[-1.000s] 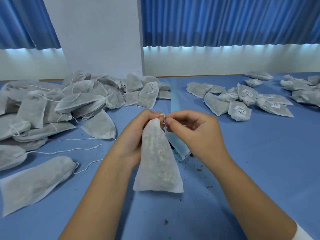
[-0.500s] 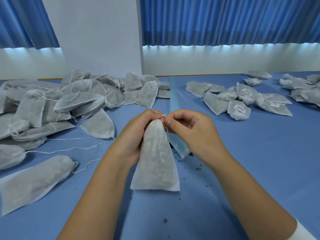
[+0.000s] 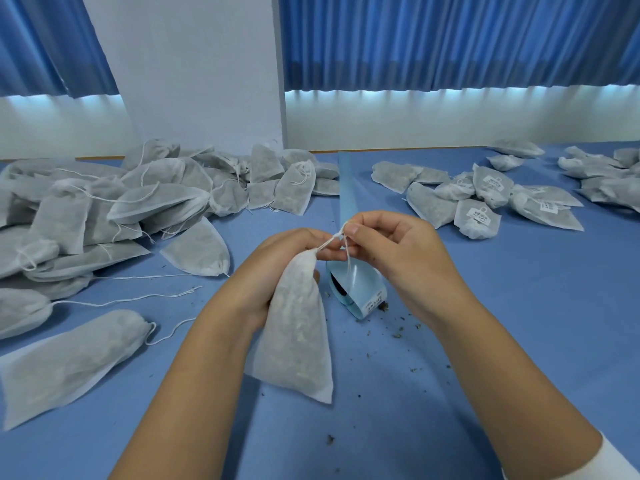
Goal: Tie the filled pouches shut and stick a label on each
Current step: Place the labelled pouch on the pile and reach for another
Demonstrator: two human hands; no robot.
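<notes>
A filled white pouch (image 3: 294,327) stands upright in front of me, its bottom on the blue table (image 3: 519,323). My left hand (image 3: 277,268) grips the pouch just below its gathered neck. My right hand (image 3: 391,247) pinches the white drawstring (image 3: 337,239) that runs from the neck up to its fingertips, with a loose end hanging down. Behind the pouch lies a light-blue roll of labels (image 3: 360,289), its backing strip running away from me.
A big heap of unlabelled pouches (image 3: 114,209) with loose strings fills the left side; one long pouch (image 3: 69,365) lies near left. Labelled pouches (image 3: 481,202) are piled at the right, more (image 3: 602,178) at the far right. Dry crumbs dot the table.
My right hand has drawn the string out from the pouch's neck, up and to the right. The pouch has tilted slightly, and the label roll now shows more behind it.
</notes>
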